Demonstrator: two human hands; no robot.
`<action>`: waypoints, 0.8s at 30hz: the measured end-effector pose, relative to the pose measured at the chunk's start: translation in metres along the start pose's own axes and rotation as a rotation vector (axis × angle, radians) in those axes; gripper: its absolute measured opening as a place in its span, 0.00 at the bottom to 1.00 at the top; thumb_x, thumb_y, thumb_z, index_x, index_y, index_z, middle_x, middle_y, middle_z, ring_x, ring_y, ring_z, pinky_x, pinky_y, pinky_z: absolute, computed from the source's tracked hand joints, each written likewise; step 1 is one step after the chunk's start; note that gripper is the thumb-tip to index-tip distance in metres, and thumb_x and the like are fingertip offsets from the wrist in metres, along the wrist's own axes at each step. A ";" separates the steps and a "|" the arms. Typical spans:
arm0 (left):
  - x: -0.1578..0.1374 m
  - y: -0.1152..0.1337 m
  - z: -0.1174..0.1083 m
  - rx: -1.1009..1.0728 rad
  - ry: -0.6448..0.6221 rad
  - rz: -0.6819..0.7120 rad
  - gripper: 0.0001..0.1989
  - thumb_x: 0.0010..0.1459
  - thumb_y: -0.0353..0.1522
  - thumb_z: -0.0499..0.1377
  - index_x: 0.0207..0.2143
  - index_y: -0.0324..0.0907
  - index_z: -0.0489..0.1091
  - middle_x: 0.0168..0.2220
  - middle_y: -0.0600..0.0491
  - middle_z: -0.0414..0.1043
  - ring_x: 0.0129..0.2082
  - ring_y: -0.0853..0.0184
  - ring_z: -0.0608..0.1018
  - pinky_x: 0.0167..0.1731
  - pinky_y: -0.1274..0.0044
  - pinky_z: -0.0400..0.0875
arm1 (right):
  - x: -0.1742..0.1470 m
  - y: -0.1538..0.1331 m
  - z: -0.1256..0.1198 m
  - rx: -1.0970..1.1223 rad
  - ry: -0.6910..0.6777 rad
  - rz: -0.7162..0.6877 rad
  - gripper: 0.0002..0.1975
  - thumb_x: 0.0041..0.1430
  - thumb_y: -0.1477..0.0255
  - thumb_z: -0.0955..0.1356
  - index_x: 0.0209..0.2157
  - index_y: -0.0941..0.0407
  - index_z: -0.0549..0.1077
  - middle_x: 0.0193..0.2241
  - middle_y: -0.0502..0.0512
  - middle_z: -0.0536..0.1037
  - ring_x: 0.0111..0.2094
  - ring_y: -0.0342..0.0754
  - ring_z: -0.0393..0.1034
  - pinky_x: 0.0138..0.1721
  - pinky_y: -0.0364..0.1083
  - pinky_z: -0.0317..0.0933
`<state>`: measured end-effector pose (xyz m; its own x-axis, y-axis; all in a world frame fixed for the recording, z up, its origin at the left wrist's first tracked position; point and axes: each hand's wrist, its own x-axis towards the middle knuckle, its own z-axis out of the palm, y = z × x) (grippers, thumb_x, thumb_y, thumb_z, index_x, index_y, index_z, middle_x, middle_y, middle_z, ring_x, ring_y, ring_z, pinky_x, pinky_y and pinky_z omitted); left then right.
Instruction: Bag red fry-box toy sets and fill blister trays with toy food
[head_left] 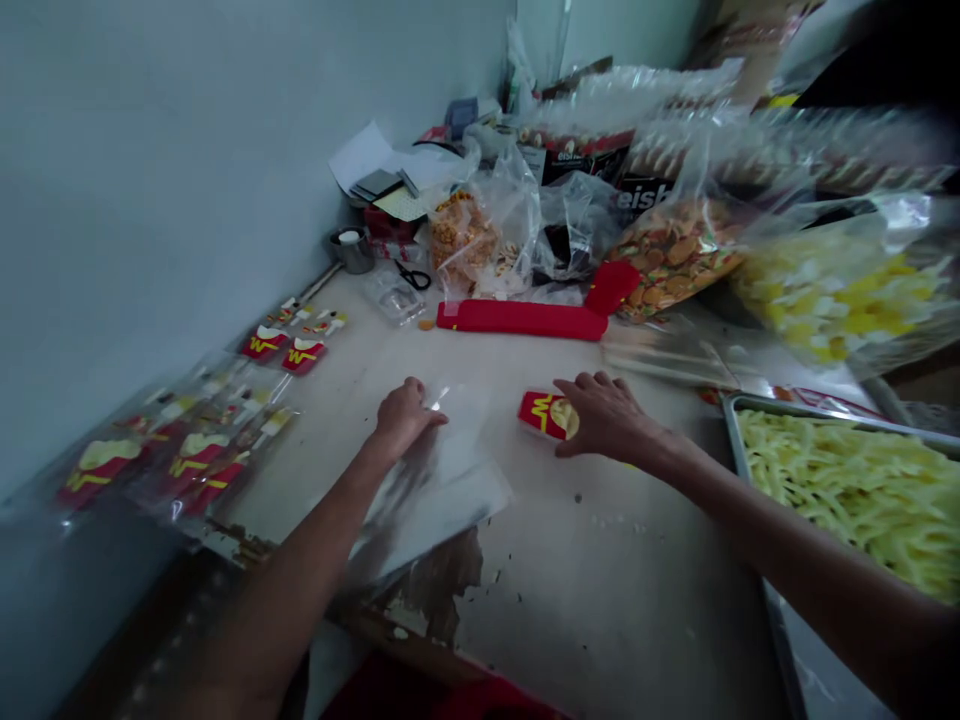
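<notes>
My left hand (405, 418) is closed at the top edge of a clear plastic bag (450, 450), thumb pointing right. More clear bags appear to lie flat beneath it, though separate layers are hard to tell. Over the right end of a small red fries carton (535, 410) with a yellow zigzag mark, my right hand (607, 415) curls its thumb and fingers around the sides. Something pale shows in the carton's opening, partly covered by that hand. The carton lies on the pale tabletop (600, 560), apart from the bag.
Bagged red cartons (199, 455) line the left wall side. Behind are a long red strip (525, 318), scissors (412, 276), a grey cup (352, 250) and bags of small pieces (667, 250). A metal tray (739, 440) of pale yellow strips stands right. The table's front edge is chipped.
</notes>
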<state>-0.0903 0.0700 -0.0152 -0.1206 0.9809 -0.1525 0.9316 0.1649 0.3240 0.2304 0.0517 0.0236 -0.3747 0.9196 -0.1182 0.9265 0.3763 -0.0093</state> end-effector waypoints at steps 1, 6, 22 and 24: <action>-0.001 -0.001 -0.002 -0.021 -0.027 -0.022 0.27 0.43 0.45 0.71 0.43 0.42 0.71 0.37 0.47 0.75 0.36 0.59 0.76 0.35 0.73 0.64 | -0.006 0.004 0.006 0.013 -0.011 -0.001 0.47 0.37 0.52 0.76 0.58 0.57 0.67 0.47 0.66 0.73 0.47 0.66 0.65 0.44 0.57 0.59; -0.002 -0.004 -0.010 0.002 0.082 0.072 0.18 0.44 0.44 0.71 0.32 0.44 0.72 0.31 0.54 0.75 0.33 0.64 0.74 0.32 0.76 0.58 | -0.026 0.013 0.020 0.091 -0.055 -0.053 0.48 0.34 0.55 0.78 0.57 0.59 0.68 0.46 0.65 0.73 0.48 0.64 0.66 0.43 0.56 0.62; 0.032 -0.027 -0.044 -0.175 -0.266 -0.012 0.21 0.36 0.44 0.70 0.23 0.42 0.64 0.21 0.58 0.65 0.24 0.69 0.68 0.26 0.77 0.56 | -0.030 0.020 0.032 0.113 -0.015 -0.088 0.46 0.34 0.52 0.78 0.54 0.56 0.69 0.47 0.64 0.73 0.47 0.65 0.67 0.43 0.58 0.63; 0.033 -0.027 -0.049 -0.421 -0.426 -0.066 0.21 0.34 0.42 0.71 0.26 0.41 0.67 0.22 0.58 0.67 0.24 0.69 0.69 0.26 0.78 0.58 | -0.031 0.023 0.038 0.133 -0.005 -0.096 0.49 0.34 0.51 0.78 0.57 0.55 0.67 0.48 0.64 0.72 0.47 0.64 0.67 0.44 0.58 0.63</action>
<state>-0.1363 0.1026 0.0173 0.0551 0.8541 -0.5173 0.7005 0.3361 0.6295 0.2646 0.0280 -0.0105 -0.4621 0.8793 -0.1149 0.8829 0.4441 -0.1524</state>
